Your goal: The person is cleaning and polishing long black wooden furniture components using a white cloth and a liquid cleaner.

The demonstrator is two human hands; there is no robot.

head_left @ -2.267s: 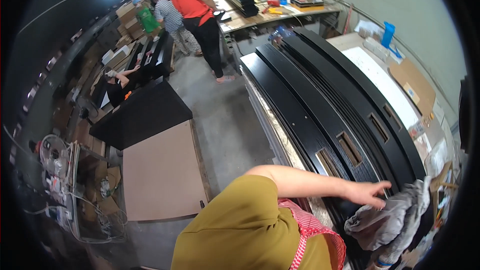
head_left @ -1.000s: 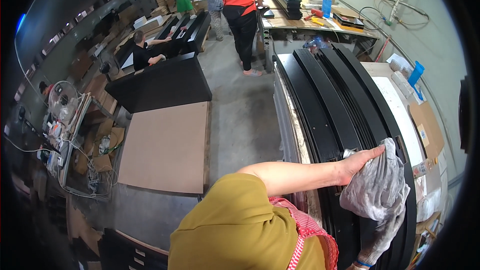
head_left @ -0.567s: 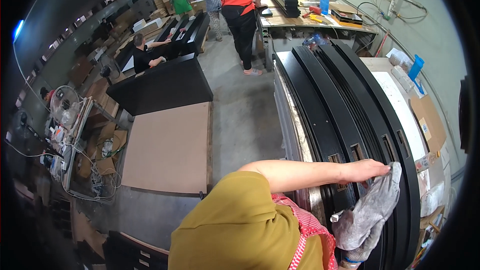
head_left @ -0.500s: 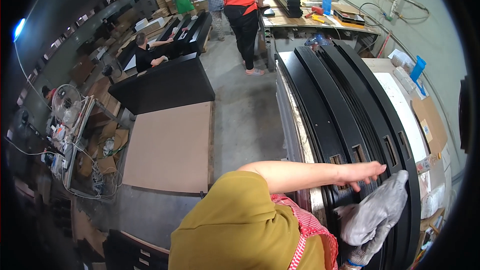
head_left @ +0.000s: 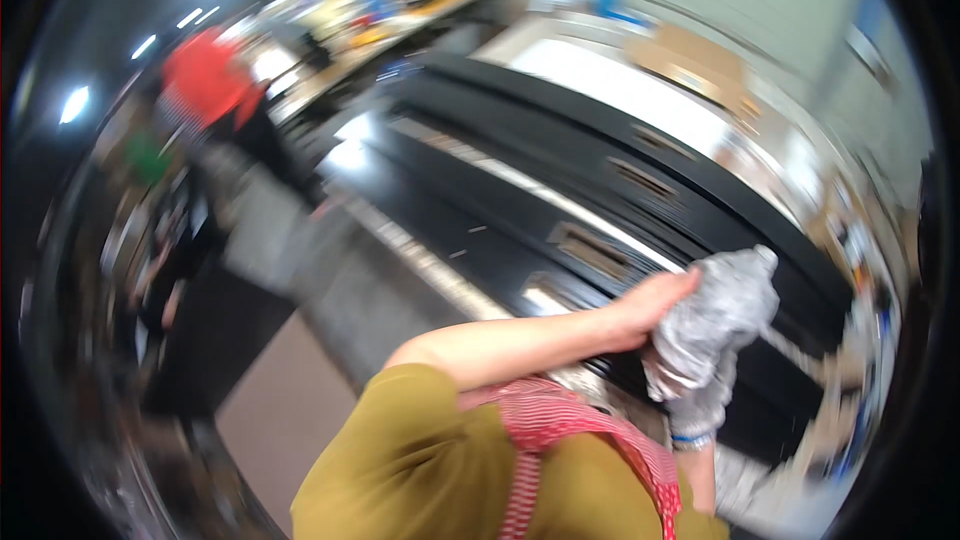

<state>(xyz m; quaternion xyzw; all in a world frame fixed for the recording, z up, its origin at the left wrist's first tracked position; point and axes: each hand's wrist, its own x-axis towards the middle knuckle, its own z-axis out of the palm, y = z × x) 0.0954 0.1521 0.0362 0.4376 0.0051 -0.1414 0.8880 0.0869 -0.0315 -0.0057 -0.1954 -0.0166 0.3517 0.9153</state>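
Note:
Bare, my left hand (head_left: 652, 310) reaches across to the right over the black panels (head_left: 480, 175), its fingertips meeting the grey-white covering on my right hand. My right hand (head_left: 715, 315) is wrapped in a crumpled, grey-white glove or cloth, with a blue-edged cuff at the wrist. Its fingers are hidden in the bulky covering. The left fingers are blurred and partly hidden behind it. Both hands are above the long black panels, which have rectangular slots (head_left: 595, 250) cut in them. A pale strip (head_left: 545, 190) runs lengthwise between the panels.
A brown cardboard piece (head_left: 690, 65) and a white sheet (head_left: 620, 90) lie behind the panels by the wall. A person in a red top (head_left: 210, 75) stands at a workbench (head_left: 340, 70) at far left. A brown board (head_left: 285, 420) lies at lower left.
My view has swung right, so the scene is turned and blurred. My left hand has come against the grey-white covering on my right hand. A pale strip now shows between the panels.

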